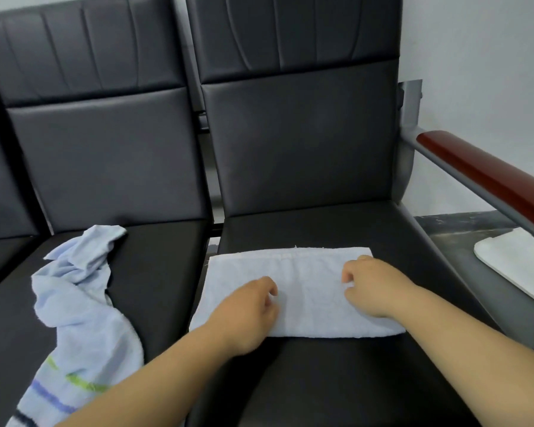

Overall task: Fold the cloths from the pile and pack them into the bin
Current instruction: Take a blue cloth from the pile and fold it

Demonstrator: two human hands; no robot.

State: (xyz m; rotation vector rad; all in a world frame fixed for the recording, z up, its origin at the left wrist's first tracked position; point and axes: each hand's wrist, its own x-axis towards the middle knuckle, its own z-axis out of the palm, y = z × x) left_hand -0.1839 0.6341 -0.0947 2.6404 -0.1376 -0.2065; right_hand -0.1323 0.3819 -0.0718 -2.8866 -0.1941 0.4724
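Note:
A pale blue cloth (309, 300) lies folded into a flat rectangle on the right black seat (336, 380). Both my hands rest on top of it with fingers curled. My left hand (247, 309) sits left of the cloth's middle, its fingertips bunched down into the fabric. My right hand (373, 285) is on the cloth's right part, thumb and fingers pinching the fabric. A crumpled pile of light blue cloths (84, 303), one with green, blue and dark stripes, lies on the left seat. A white bin (518, 266) shows partly at the right edge, below the armrest.
The seats belong to a row of black padded chairs with tall backrests (296, 134). A red-brown armrest (487, 177) on a grey metal frame runs along the right side between the seat and the bin. A grey wall stands behind.

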